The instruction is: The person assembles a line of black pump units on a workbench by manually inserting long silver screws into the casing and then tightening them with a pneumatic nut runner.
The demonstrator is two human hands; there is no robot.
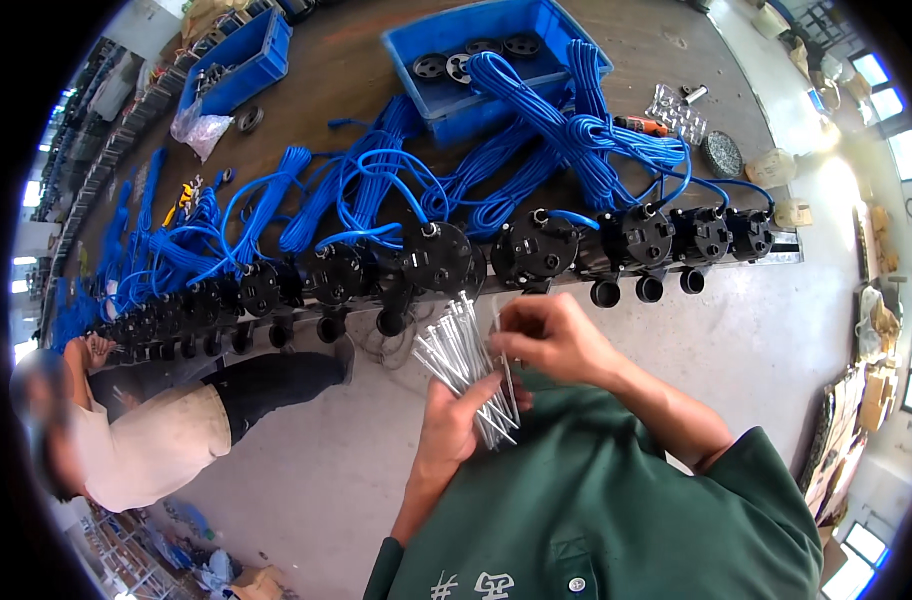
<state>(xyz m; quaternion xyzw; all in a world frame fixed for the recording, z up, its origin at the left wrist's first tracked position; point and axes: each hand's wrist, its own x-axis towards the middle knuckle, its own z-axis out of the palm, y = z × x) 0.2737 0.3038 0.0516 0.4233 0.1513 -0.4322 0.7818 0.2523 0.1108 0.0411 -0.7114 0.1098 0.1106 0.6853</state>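
Note:
A bundle of long silver bolts (458,348) fans out in front of my chest, their heads pointing toward the table. My left hand (449,420) is closed around the bundle near its lower end. To the right of the bundle, my right hand (548,338) pinches one long bolt (503,350) between thumb and fingers. Just beyond my hands, a row of black round motor-like units (441,255) lies along the table's edge. Short pipe stubs point toward me from below them, and blue cables run from their tops.
Coiled blue cables (536,110) cover the table (326,60) behind the units. A blue bin (416,100) holds black wheel-shaped parts, and another blue bin (266,65) stands at far left. An orange-handled tool (641,126) lies at right. A co-worker (166,440) leans at the left end.

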